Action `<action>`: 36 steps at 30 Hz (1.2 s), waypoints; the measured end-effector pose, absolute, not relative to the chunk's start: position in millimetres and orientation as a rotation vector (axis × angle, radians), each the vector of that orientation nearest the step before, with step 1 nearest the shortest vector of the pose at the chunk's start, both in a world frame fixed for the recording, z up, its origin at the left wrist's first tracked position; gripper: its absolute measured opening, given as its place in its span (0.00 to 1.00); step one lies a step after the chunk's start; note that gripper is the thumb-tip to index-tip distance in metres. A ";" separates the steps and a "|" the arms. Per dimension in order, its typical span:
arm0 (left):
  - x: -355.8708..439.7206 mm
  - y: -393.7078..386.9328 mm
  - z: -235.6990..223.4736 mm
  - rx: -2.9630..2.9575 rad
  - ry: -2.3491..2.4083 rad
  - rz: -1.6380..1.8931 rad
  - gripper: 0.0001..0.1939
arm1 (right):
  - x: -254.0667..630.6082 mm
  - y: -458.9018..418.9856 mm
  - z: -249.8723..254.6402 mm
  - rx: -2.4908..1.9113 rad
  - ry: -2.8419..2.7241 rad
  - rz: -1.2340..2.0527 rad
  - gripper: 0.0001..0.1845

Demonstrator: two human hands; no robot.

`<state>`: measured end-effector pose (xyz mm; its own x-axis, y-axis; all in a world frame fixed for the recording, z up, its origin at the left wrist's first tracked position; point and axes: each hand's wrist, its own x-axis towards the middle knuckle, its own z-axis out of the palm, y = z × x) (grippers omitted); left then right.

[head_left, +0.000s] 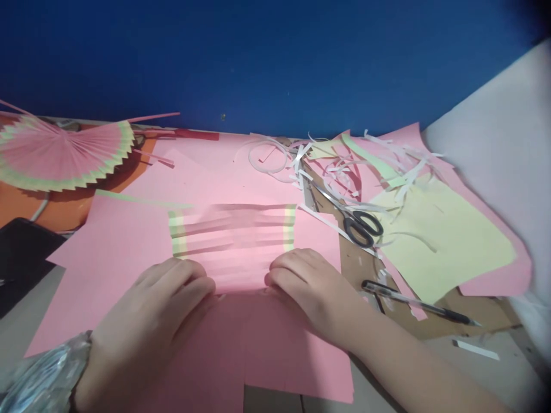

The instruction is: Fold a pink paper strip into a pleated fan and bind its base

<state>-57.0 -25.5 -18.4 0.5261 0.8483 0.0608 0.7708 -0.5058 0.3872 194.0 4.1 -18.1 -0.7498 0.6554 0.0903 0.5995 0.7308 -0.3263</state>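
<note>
A pleated pink paper (235, 238) with green and yellow bands at both ends lies in front of me. Its folds run from side to side. My left hand (166, 292) grips its near left corner, fingers curled over the edge. At the near right corner my right hand (312, 287) pinches the same edge in a like way. The thumbs are mostly hidden beneath the hands. Under the pleated paper spread larger pink sheets (112, 252).
A finished-looking pink paper fan (64, 152) rests at the left on an orange surface (26, 206). To the right lie black-handled scissors (361, 226), a pen (422, 303), a yellow sheet (447, 235) and white paper strips (407, 178). A blue wall (275, 63) stands behind.
</note>
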 end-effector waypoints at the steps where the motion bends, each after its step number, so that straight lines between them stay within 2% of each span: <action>1: -57.4 -24.2 -18.8 2.489 1.342 0.359 0.07 | 194.2 4.6 -18.7 -1.023 -2.732 0.415 0.07; 11: -58.7 -27.9 -19.8 2.438 1.498 0.344 0.12 | 193.8 4.3 -18.2 -1.137 -2.706 0.384 0.06; 18: -62.9 -24.2 -21.2 2.439 1.528 0.282 0.08 | 191.8 4.0 -17.9 -1.254 -2.671 0.283 0.11; 36: -64.5 -25.5 -20.2 2.430 1.678 0.128 0.07 | 194.1 10.5 -20.7 -1.387 -2.635 0.267 0.17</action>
